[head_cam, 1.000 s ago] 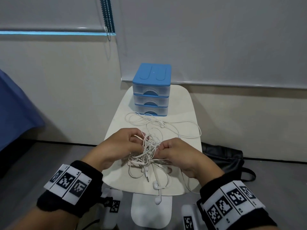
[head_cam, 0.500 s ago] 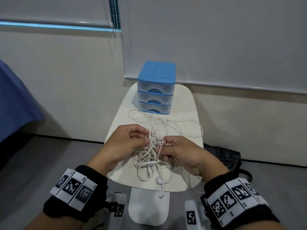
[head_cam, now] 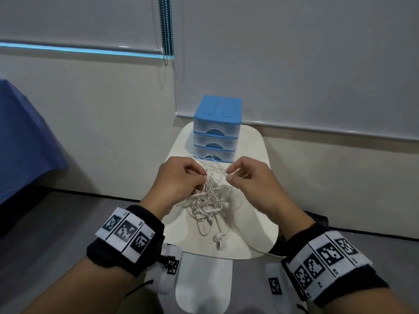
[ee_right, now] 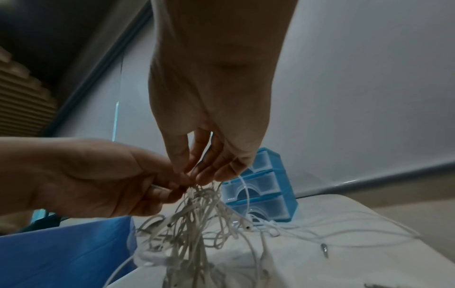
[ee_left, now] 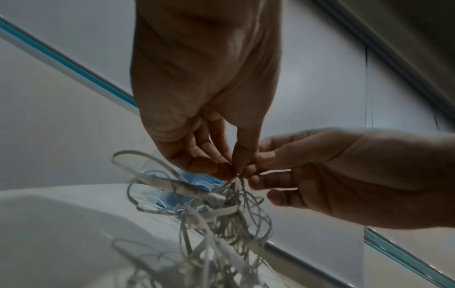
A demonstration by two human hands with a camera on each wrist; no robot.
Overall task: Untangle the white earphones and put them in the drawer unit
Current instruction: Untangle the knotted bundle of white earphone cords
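Both hands have risen: the left hand [head_cam: 179,177] and right hand [head_cam: 251,177] are pinching the white earphones [head_cam: 210,198], lifting the knot above the desk [head_cam: 256,236]; the closed drawer unit [head_cam: 216,130] is waiting at 12 o'clock. Untangling is continuing.

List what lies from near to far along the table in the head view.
Earbud → cable tangle pinched by left hand and right hand → drawer unit.

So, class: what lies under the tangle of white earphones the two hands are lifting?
Under the white earphones is the white table, where loose loops and an earbud rest. The table surface directly beneath the bunch is covered by cords.
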